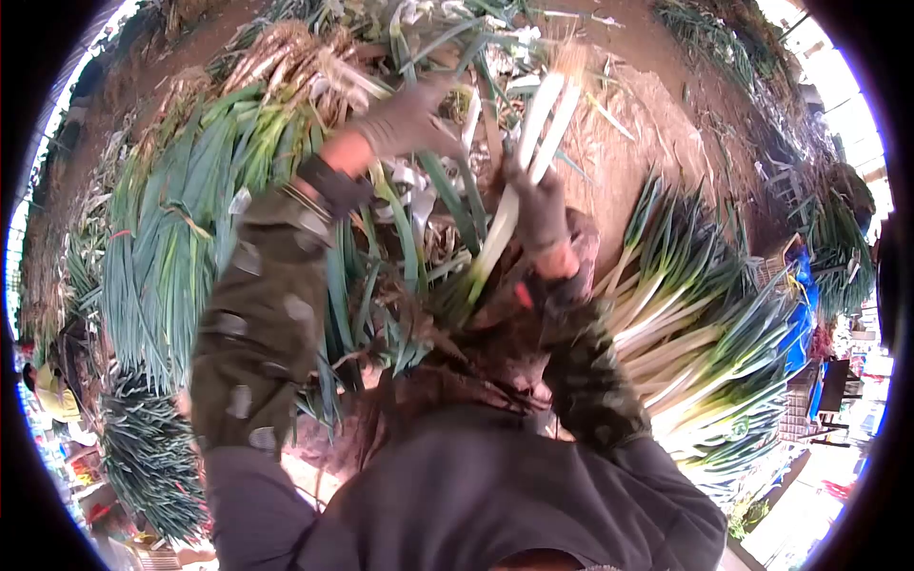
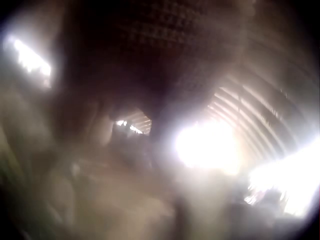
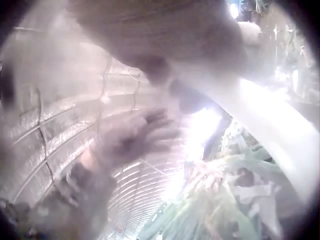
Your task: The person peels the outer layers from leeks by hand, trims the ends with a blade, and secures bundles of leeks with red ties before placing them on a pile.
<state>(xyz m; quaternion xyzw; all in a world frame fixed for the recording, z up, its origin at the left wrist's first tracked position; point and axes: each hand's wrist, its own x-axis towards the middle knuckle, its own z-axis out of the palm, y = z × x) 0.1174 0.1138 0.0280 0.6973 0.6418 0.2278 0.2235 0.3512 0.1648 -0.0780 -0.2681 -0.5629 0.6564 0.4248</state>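
In the head view my gloved right hand (image 1: 541, 207) grips a couple of leeks (image 1: 540, 114), their white shafts and blurred roots pointing away and their green leaves trailing toward my lap. A white shaft (image 3: 280, 130) also crosses the right wrist view, below the glove. My gloved left hand (image 1: 407, 122) is raised to the left of these leeks, fingers spread and nothing held. That same left hand (image 3: 145, 135) shows blurred in the right wrist view. Loose green leaves and peeled scraps (image 1: 414, 195) lie beneath both hands. The left wrist view is dark and smeared.
A thick pile of untrimmed leeks (image 1: 171, 257) with rooty ends lies on the left. Cleaner leeks with pale shafts (image 1: 685, 333) fan out on the right. Brown ground sheeting (image 1: 647, 114) stretches ahead, and another green bundle (image 1: 148, 457) sits at lower left.
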